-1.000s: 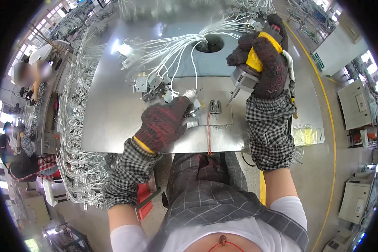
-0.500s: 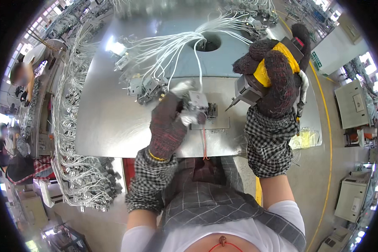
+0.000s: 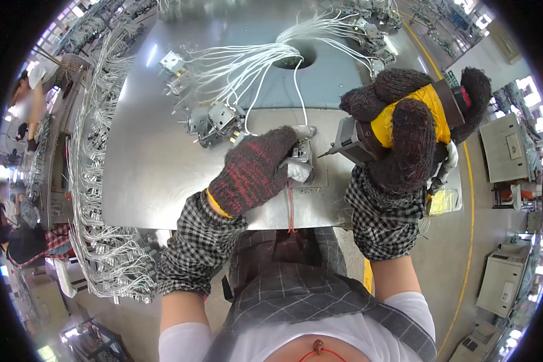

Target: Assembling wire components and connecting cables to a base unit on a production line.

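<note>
My left hand point(image 3: 252, 169), in a dark red-and-black knit glove with silver-taped fingertips, pinches a small metal switch-like part point(image 3: 303, 149) with a white wire. It holds the part down at the fixture plate point(image 3: 321, 175) near the table's front edge. My right hand point(image 3: 411, 130), in a dark glove, is wrapped round a power screwdriver point(image 3: 351, 140) bound with yellow tape. The screwdriver's thin bit points left and stops just short of the part, apart from it. Similar wired metal parts point(image 3: 223, 117) lie in a cluster beyond my left hand.
White wires point(image 3: 253, 59) fan out from a round hole point(image 3: 308, 59) in the metal table point(image 3: 148, 181). Bundles of wired parts point(image 3: 99, 199) hang along the left side. A yellow clear-wrapped packet point(image 3: 443, 203) lies at the right corner. Other people sit at work far left.
My left hand has brought the part from a blurred, raised position down and right onto the fixture. My right hand has shifted slightly right and nearer me, still holding the screwdriver.
</note>
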`<state>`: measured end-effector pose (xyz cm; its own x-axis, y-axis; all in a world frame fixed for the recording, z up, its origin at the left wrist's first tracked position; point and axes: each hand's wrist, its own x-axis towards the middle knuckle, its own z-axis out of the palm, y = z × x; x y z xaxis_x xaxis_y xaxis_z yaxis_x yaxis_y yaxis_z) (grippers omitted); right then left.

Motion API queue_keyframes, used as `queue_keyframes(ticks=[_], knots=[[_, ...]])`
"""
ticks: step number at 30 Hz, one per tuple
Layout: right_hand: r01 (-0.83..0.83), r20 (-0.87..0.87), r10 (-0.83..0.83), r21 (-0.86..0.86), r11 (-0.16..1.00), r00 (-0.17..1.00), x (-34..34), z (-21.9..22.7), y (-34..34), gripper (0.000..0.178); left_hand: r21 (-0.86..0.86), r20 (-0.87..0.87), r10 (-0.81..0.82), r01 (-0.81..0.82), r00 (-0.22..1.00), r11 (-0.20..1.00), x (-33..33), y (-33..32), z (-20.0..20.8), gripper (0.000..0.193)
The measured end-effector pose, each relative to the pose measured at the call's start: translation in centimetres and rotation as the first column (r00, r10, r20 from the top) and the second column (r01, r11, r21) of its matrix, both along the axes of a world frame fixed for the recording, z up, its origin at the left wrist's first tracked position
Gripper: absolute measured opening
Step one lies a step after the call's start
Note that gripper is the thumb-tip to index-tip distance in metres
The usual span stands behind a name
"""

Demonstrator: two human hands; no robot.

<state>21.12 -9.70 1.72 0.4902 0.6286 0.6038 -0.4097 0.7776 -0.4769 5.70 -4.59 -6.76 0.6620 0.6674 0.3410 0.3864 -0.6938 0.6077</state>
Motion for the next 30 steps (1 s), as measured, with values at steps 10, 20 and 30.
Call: queue_keyframes(ticks=[10, 20, 30], knots=[[0.112, 0.129, -0.104, -0.055, 0.992, 0.986, 0.5, -1.2, 0.2, 0.078, 0.054, -0.038, -0.013, 0.015, 0.999, 0.998, 0.1, -0.6, 0.8, 0.049], [0.237, 0.192, -0.201, -0.189, 0.953, 0.961, 0.6, -0.9, 0.1, 0.08, 0.078, -0.08, -0.028, 0.034, 0.996, 0.996, 0.7, -0.1, 0.7, 0.046], [0.206, 0.558, -0.192, 0.039, 0.978, 0.807, 0.7, -4.3, 1.6, 0.077, 0.113, -0.204, -0.004, 0.027, 0.979, 0.993, -1.2, 0.0, 0.1, 0.057]])
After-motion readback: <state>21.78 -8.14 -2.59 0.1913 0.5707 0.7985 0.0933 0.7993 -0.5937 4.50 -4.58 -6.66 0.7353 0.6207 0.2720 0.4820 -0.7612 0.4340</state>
